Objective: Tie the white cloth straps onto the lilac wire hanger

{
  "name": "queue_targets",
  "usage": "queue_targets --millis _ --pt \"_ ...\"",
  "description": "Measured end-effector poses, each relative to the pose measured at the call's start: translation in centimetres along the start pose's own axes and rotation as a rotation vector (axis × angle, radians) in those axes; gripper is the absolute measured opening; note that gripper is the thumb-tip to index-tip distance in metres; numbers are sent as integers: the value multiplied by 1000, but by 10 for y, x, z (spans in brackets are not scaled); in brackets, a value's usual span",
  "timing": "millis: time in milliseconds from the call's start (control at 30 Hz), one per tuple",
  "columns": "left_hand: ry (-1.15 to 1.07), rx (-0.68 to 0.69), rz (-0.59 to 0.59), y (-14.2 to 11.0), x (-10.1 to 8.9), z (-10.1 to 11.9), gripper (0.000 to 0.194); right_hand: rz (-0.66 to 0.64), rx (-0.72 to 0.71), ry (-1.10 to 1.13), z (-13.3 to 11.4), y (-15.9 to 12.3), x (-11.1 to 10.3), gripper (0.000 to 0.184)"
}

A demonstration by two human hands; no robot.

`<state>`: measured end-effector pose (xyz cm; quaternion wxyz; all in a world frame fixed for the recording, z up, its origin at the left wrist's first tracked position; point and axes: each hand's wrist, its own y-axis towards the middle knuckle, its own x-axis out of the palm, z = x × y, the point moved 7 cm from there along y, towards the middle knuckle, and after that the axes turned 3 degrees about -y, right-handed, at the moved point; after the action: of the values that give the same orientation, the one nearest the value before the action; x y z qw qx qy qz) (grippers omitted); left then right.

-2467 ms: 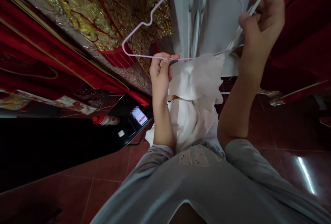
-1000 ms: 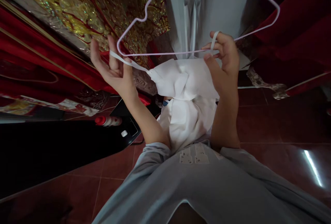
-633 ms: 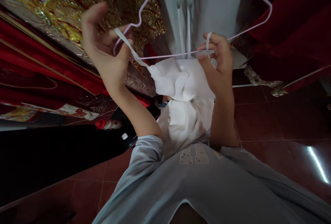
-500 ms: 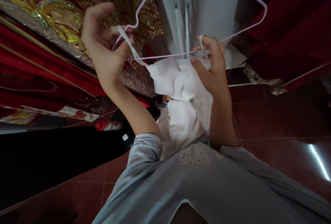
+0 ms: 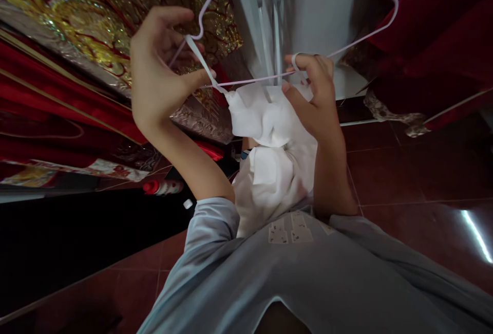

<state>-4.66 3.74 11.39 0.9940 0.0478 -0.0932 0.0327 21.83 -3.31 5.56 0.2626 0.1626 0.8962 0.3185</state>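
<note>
A pale pink clothes hanger (image 5: 252, 80) spans the space between my hands, its top out of view. At its left end my left hand (image 5: 162, 61) has its fingers behind the corner, thumb along the lower bar and index finger raised. A white strap (image 5: 201, 59) loops over that end and runs down to a white garment (image 5: 269, 169), which hangs bunched in front of my body. My right hand (image 5: 314, 87) is curled at the bar on the right, with the other strap (image 5: 295, 61) around its index finger. The fingers partly hide the bar there.
Gold sequined red clothing (image 5: 77, 20) hangs at the left, and dark red fabric (image 5: 435, 36) at the right. Behind the hanger stands a grey panel with metal handles (image 5: 277, 20). A red-capped bottle (image 5: 164, 187) is on a black surface (image 5: 96, 226) at lower left. The floor has red tiles (image 5: 389, 174).
My left hand has shifted slightly right, its thumb now reaching along the lower bar. The left strap sits farther up the hanger's end. My right hand has hardly moved.
</note>
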Motion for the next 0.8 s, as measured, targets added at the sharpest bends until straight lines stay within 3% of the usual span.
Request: queue_targets --millis 100,133,167,233,300,367,467,500,567,633,733,800 --pt "-79 44 277 4 -13 0 75 -14 4 7 -2 -1 3 28" --pt "-60 116 299 7 -11 4 72 -25 6 8 -2 -1 5 29" --pt "-13 198 250 10 -4 10 71 -33 9 8 -2 -1 6 29" --pt "118 313 29 16 20 19 67 -40 19 5 -2 -1 6 29" --pt "190 306 -112 18 34 17 63 -45 33 0 -2 -1 5 29" --pt "197 290 -114 19 33 12 57 -56 40 -6 -1 -1 4 29" --pt "202 439 -115 16 23 2 48 -53 -1 1 -3 -2 4 29" --pt "180 498 -79 16 17 -3 46 -48 -18 4 -4 -2 5 29" --pt "49 543 125 15 -4 -22 51 -36 -28 7 -3 -3 6 28" --pt "-136 456 333 15 -20 -51 49 -33 -5 -4 -1 -3 7 27" --pt "-318 309 282 9 -4 -87 22 -32 14 -31 0 -3 6 25" --pt "-361 289 167 0 17 -96 27 -32 10 -52 -1 -3 5 23"
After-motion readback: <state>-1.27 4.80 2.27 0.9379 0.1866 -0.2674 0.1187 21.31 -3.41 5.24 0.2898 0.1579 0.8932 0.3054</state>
